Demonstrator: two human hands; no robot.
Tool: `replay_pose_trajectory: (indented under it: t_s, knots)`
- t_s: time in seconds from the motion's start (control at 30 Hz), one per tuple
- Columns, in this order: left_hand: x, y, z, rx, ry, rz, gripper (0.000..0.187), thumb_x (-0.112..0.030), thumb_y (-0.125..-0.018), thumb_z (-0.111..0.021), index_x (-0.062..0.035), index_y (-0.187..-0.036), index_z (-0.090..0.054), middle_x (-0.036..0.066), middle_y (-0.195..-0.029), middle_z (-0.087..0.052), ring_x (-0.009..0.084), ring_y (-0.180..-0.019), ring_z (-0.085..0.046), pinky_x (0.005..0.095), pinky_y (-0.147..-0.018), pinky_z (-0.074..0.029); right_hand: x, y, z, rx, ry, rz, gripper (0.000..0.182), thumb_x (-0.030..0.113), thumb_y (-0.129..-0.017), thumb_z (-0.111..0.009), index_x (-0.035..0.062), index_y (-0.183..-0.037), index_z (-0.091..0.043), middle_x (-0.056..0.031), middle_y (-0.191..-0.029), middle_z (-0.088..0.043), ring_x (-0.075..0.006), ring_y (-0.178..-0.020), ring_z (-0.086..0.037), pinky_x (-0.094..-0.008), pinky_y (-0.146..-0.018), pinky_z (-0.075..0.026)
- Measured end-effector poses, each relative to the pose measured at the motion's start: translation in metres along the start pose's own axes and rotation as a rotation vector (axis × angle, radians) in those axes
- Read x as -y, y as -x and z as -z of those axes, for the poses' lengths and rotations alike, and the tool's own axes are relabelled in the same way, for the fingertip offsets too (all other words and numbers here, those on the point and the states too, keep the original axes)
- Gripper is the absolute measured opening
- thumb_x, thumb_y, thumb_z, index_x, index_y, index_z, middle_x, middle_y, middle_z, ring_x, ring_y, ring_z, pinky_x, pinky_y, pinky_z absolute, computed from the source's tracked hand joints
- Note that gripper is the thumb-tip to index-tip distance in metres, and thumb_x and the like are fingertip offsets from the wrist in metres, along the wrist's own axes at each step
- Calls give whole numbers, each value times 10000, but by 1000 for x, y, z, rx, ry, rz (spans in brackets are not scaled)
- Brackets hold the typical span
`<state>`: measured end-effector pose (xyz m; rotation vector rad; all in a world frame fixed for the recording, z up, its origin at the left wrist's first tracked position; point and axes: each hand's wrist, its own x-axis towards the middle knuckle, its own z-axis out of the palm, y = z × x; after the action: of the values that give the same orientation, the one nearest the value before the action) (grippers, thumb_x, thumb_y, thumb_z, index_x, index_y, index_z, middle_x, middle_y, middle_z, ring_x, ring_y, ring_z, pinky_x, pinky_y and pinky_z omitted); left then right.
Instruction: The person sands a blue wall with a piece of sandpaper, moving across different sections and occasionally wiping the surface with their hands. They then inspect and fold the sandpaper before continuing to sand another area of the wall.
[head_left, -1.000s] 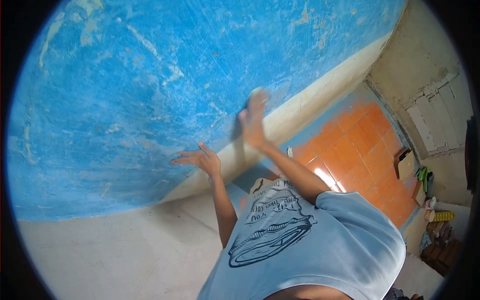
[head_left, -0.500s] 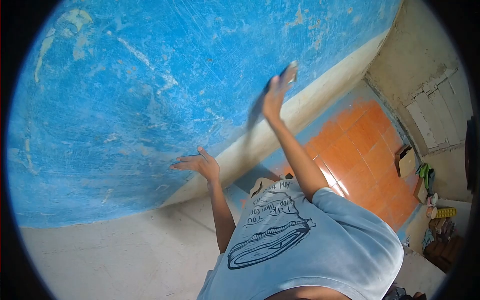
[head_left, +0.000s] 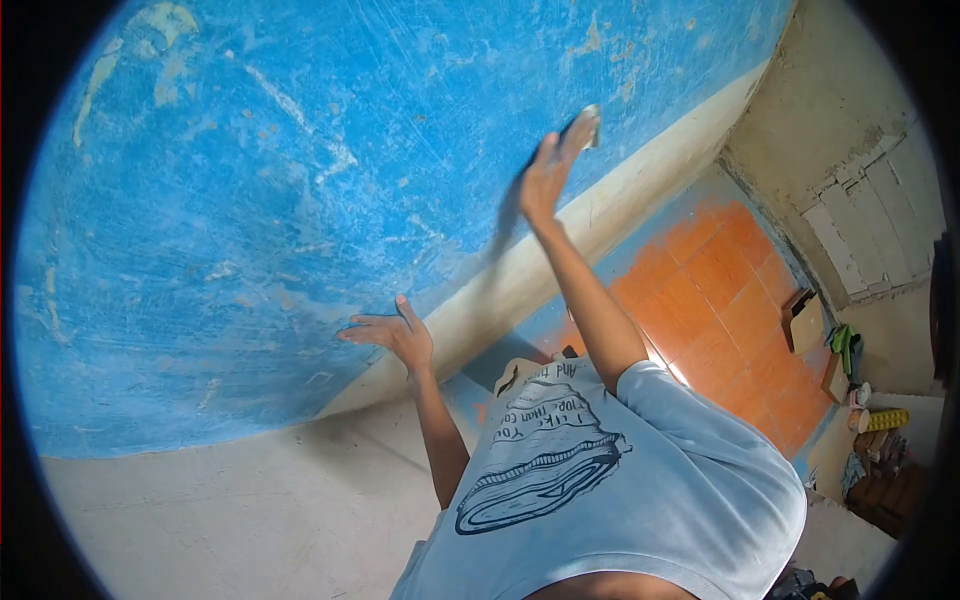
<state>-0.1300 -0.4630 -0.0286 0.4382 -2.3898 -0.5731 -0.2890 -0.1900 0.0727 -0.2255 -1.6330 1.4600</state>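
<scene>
My right hand [head_left: 553, 172] presses a small pale folded piece of sandpaper [head_left: 594, 125] against the blue wall [head_left: 330, 200]. Most of the sandpaper is hidden beneath the fingers; its pale edge shows past the fingertips. Lower and to the left, my left hand [head_left: 398, 338] is open by the wall's lower part, fingers spread and thumb up, with nothing in it. The wall's paint is scuffed, with whitish scratches and bare patches.
A cream band [head_left: 640, 195] runs along the wall's base. Orange tiles [head_left: 715, 275] cover the floor on the right. Beyond them stand a wooden box [head_left: 803, 322], a green cloth [head_left: 846, 347] and a yellow item [head_left: 886, 420] among clutter near a bare plaster wall [head_left: 820, 110].
My right hand has slid slightly up along the wall with the sandpaper, more of whose edge now shows. My left hand has stayed nearly still. The view has shifted a little.
</scene>
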Motion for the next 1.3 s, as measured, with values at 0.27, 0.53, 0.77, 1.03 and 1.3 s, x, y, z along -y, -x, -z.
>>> replay_pose_trajectory:
  t_s: [0.27,0.53,0.77,1.03,1.3]
  knots:
    - [26,-1,-1,91,-80,2,1123,-654,-1029,-381,256,-1481,96,517,-1477,291,635,-1412,288,726,-1131,114,-21,127,5,679,205,719,782,488,-1073,-396,-106,-1561,-254,-347,-1654,-103,-532,-1534,-52,-552,-1257,-7]
    - [21,-2,6,159,-115,60,1123,-657,-1023,-397,277,-1478,28,552,-1478,215,648,-1419,255,712,-1146,110,20,98,-24,180,15,204,752,462,-1085,-364,-86,-1579,-218,-325,-1663,-112,-496,-1550,0,-548,-1258,12]
    - [29,0,2,120,-120,14,1120,-669,-1020,-387,209,-1514,103,503,-1507,256,616,-1444,250,690,-1162,112,-24,73,2,359,-74,207,846,578,-1069,-346,-29,-1617,-129,-276,-1690,30,-455,-1555,98,-545,-1252,25]
    - [25,2,3,102,-133,-17,1130,-680,-1017,-377,185,-1515,154,498,-1507,268,602,-1434,292,709,-1124,167,14,159,0,805,95,421,772,459,-1090,-370,-48,-1612,-113,-310,-1676,-19,-453,-1562,37,-558,-1252,23]
    - [11,3,10,127,-64,30,1100,-662,-1032,-355,198,-1512,136,515,-1499,247,618,-1431,277,727,-1112,156,6,29,7,146,-63,49,780,458,-1100,-327,-113,-1584,-110,-284,-1687,42,-391,-1576,44,-523,-1260,26]
